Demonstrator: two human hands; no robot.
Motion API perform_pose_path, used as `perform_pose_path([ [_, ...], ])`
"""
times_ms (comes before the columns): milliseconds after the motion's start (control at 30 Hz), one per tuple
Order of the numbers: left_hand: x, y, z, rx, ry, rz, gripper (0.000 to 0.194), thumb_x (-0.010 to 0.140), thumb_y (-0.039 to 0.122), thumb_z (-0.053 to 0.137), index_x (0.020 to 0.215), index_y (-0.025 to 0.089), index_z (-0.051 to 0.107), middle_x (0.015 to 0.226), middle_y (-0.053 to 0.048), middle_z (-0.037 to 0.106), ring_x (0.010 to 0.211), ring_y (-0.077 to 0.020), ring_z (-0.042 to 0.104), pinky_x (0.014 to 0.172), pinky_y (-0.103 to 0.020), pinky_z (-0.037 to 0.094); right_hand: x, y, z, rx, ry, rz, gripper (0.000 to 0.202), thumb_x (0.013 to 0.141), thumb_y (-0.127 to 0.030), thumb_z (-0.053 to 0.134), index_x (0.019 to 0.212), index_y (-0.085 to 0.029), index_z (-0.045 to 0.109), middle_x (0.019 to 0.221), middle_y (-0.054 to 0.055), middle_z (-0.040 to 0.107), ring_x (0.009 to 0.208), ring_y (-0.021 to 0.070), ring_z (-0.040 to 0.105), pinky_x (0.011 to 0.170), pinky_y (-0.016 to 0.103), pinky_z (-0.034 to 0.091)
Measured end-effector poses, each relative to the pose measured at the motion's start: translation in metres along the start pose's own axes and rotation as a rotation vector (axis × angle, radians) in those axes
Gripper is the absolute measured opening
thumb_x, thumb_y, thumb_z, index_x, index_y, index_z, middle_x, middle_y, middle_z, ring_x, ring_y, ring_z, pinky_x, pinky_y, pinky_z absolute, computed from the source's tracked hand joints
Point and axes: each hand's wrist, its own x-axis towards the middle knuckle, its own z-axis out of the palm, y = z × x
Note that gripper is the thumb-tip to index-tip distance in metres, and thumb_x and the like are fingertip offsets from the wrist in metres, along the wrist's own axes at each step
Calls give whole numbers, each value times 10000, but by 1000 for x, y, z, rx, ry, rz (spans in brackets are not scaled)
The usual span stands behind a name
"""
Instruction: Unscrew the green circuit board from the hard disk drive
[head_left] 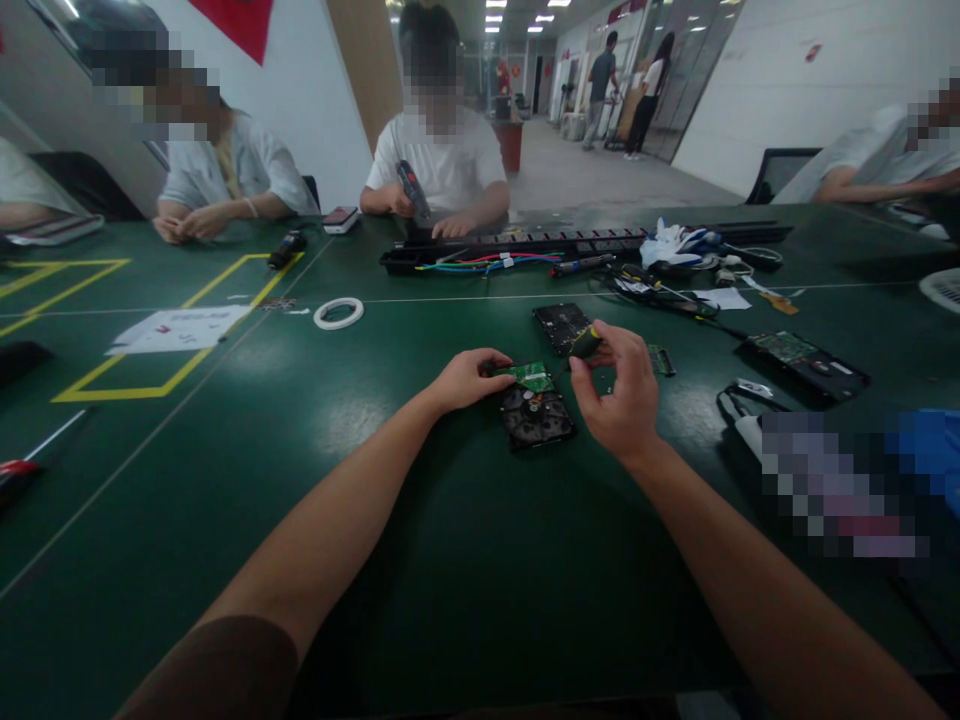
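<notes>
A black hard drive (537,422) with a green circuit board (531,377) across its far end lies on the table in front of me. My left hand (474,378) grips the drive's far left side, with the thumb at the edge of the board. Pinched in my right hand (624,385) is a screwdriver (586,343) with a green-and-yellow handle, held tilted. Its shaft points down toward the board's right side; I cannot tell whether the tip touches. Just behind lies a second hard drive (559,328). Beside my right hand is a small loose circuit board (661,361).
A third drive (806,365) lies to the right, near a pixelated bundle (825,480). Wires and a long black rail (517,240) run along the back, with white gloves (675,243). A tape roll (339,313) is left. Across the table, a person (439,150) holds a power tool.
</notes>
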Motion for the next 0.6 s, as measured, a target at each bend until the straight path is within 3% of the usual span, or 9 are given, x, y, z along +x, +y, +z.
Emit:
perform_pose_path([
  [133,0,0,0,-9,-3,9,416,873,418,748,1223,194,730,1063,-59,762,775,-156,633,699,-292,503,0,0,0,-13,4,13,676,907,-178,678,1517,-328,429,1334,100,606,1072,262,682,752,412,674],
  [400,-1,4,-1,9,-2,-12,434,869,447,753,1217,188,738,969,-53,755,764,-162,632,697,-293,499,1,1,-1,12,-16,-9,621,907,-151,646,1487,-288,474,1383,109,611,1177,283,672,878,453,676],
  [600,-2,5,-1,-4,2,-23,430,873,446,748,1217,187,740,964,-51,753,760,-159,626,700,-294,499,2,0,-1,-5,-5,3,591,908,-181,669,1462,-292,495,1344,107,629,1134,273,686,799,422,686],
])
